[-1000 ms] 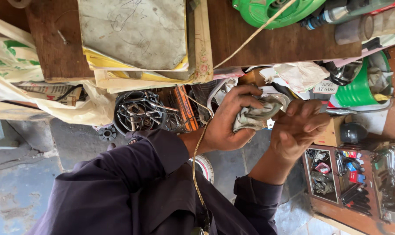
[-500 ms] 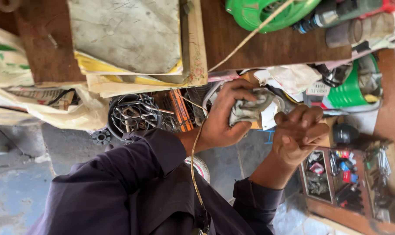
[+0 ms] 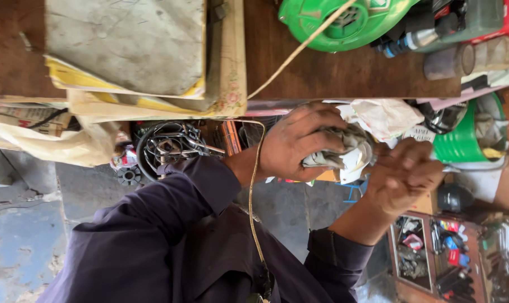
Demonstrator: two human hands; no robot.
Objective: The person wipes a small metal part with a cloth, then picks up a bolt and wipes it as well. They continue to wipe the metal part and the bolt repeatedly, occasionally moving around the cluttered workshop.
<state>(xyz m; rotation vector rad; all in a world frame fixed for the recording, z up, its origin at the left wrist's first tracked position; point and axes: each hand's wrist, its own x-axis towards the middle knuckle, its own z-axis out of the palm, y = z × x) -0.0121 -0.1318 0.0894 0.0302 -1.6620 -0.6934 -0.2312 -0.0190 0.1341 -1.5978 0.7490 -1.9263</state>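
My left hand [image 3: 299, 140] is closed around a crumpled grey-and-white rag [image 3: 344, 154] just below the edge of the wooden bench [image 3: 344, 76]. My right hand [image 3: 403, 174] is beside it on the right. Its fingers are curled and pressed against the rag's white end, with the fingertips hidden. Both arms wear dark purple sleeves [image 3: 170, 224]. A thin tan cord [image 3: 254, 185] hangs down past my left wrist.
On the bench lie a grey slab on yellowed boards [image 3: 125, 45] and a green round plastic housing [image 3: 344, 22]. Under it are a wire fan guard [image 3: 167, 143], a cream bag [image 3: 58, 143], crumpled white cloth [image 3: 383, 118], a green bucket [image 3: 468, 140] and a tray of small tools [image 3: 434, 252].
My hands, with the rag between them, have stayed together under the bench edge, shifting slightly. My left hand has rolled further over the rag and my right hand has drawn close against it.
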